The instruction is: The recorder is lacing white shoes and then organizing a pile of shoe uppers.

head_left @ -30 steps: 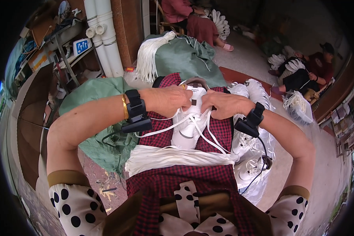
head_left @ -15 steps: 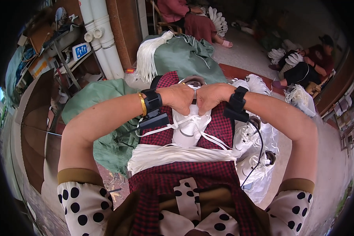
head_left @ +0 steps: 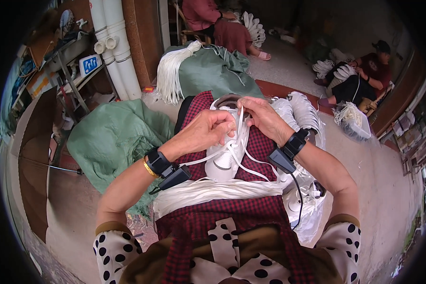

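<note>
Nearby, two green sacks dominate: the left sack slumps beside the left forearm, and the far sack lies beyond the lap with a bundle of white laces draped over it. Farther off sit two co-workers, one in pink, the other in dark red and a cap. Two white pipes rise side by side at the upper left. A checked apron covers the lap. White shoes crowd its right side, overlapping too much to count. One lace bundle lies across the apron, just in front of the toe of the single white shoe on the lap; that toe points toward the wearer.

Both forearms angle inward, elbows wide, and the two hands meet over the shoe, hiding part of its upper. The left hand is bent at the knuckles, fingers curled in narrowly; whether it grips anything, I cannot tell. The right hand comes in from the other side near the collar, thumb and fingertip pinching a lace. Each wrist wears one black band, and the left adds one gold bracelet.
</note>
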